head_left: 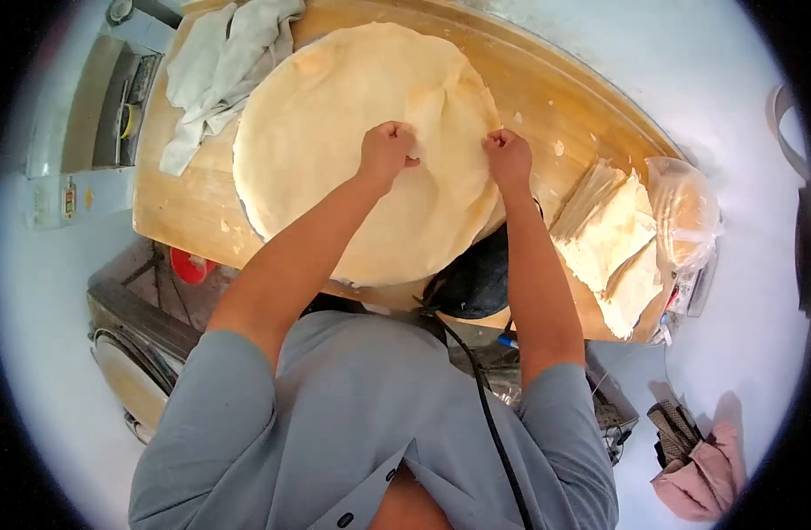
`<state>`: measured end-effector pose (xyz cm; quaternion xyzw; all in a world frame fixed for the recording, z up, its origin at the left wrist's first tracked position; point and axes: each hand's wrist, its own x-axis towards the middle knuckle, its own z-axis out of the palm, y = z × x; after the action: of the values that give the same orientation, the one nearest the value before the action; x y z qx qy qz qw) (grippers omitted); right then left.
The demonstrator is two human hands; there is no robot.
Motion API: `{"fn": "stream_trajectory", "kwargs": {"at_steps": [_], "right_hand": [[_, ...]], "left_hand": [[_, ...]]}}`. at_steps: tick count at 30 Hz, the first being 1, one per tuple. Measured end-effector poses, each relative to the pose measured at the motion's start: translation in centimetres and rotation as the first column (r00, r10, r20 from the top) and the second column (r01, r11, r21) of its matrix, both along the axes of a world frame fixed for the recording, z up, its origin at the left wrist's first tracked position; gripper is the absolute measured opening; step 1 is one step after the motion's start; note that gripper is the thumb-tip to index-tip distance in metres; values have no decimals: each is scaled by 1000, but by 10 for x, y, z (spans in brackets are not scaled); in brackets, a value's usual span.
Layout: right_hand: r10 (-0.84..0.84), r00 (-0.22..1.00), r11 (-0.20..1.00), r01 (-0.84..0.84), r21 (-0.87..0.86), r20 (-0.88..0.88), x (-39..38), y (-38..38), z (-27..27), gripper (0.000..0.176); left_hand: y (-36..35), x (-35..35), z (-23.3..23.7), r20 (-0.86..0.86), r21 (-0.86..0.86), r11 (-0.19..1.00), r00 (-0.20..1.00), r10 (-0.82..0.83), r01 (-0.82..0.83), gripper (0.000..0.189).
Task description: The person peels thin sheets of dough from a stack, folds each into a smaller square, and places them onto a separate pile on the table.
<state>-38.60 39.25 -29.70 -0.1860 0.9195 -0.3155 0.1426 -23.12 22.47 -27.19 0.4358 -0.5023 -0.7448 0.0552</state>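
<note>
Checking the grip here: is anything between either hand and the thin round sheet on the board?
Nothing visible. The left hand and right hand already pinch a raised fold of the top sheet; the cloth and folded pieces lie off to the sides.

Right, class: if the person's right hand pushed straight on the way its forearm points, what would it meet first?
Probably the lifted top sheet of the round dough stack, which the right hand pinches; beyond that lies the wooden board. Depth is hard to judge.
</note>
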Motion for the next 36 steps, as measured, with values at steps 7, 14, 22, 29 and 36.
{"fn": "stream_trajectory", "kwargs": {"at_steps": [7, 14, 22, 29, 36], "right_hand": [[216, 914, 931, -299, -210, -344, 65, -26, 64, 16], [502, 807, 815, -562, 142, 312, 41, 4, -3, 32], [585, 751, 720, -654, 229, 306, 81, -10, 55, 62], [519, 782, 773, -602, 202, 344, 80, 11, 41, 65], [383, 846, 884, -452, 119, 370, 75, 21, 37, 71]], "left_hand": [[0, -4, -8, -123, -41, 998, 991, -46, 41, 19], [-5, -8, 0, -17, -49, 998, 999, -49, 48, 18], [0, 5, 9, 187, 200, 980, 981, -46, 8, 28], [7, 22, -29, 181, -207, 964, 975, -131, 168, 17], [-71, 50, 27, -10, -80, 987, 990, -138, 137, 12]]}}
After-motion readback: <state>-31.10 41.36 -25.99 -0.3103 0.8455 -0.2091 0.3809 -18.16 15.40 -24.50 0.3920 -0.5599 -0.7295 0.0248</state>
